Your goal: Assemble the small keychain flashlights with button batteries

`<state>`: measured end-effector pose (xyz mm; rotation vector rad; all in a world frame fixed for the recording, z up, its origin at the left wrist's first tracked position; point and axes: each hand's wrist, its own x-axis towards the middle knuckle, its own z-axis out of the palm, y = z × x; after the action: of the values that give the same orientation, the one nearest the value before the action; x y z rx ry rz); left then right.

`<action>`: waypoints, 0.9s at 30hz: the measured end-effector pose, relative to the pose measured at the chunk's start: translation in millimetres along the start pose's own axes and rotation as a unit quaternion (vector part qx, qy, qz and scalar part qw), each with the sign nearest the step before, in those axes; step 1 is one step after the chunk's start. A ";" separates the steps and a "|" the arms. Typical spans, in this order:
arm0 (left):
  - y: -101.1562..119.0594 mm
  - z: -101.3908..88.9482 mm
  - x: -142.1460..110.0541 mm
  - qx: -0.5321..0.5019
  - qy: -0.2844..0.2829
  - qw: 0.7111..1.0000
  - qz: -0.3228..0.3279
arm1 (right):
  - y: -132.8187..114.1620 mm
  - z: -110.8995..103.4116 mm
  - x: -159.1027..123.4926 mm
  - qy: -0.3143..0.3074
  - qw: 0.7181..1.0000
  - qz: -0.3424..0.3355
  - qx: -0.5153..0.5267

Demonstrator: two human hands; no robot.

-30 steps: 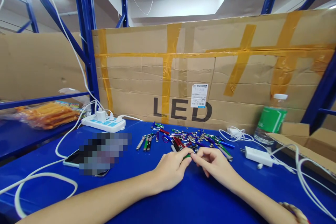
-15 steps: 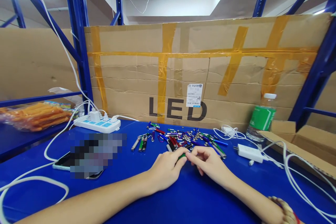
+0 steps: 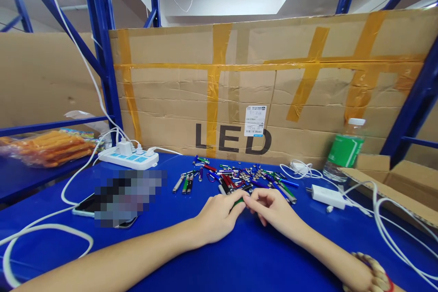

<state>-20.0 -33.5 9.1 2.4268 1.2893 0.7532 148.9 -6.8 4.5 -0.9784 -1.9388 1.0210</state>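
My left hand point(image 3: 219, 216) is closed around a small green tube point(image 3: 240, 200), mostly hidden by the fingers. My right hand point(image 3: 273, 210) meets it at the tube's right end, thumb and forefinger pinched together there. Just beyond my fingers lies a loose pile of pen-sized metal tubes point(image 3: 228, 179) in red, blue, green, black and silver, with clips on some. Small round silver button-like pieces point(image 3: 251, 175) are scattered among them. Left of the pile, several tubes point(image 3: 185, 184) lie side by side, apart from the rest.
Phones point(image 3: 85, 205) lie at the left, partly blurred, below a white power strip point(image 3: 137, 160) with cables. At the right are a white adapter point(image 3: 328, 196), a green-labelled bottle point(image 3: 345, 150) and an open carton point(image 3: 407, 178). A cardboard panel point(image 3: 171, 100) stands along the back.
The view has shifted slightly. Both hands stay together on the green tube in nearly the same pose, and the pile looks the same.
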 end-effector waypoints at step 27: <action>-0.8 1.1 0.5 0.022 -0.001 0.999 0.026 | -1.3 -0.7 -0.7 0.003 1.000 -0.010 -0.007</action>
<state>-19.7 -32.6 8.0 2.5050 1.2593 0.7425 149.5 -7.7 5.7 -0.9677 -1.9480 0.9939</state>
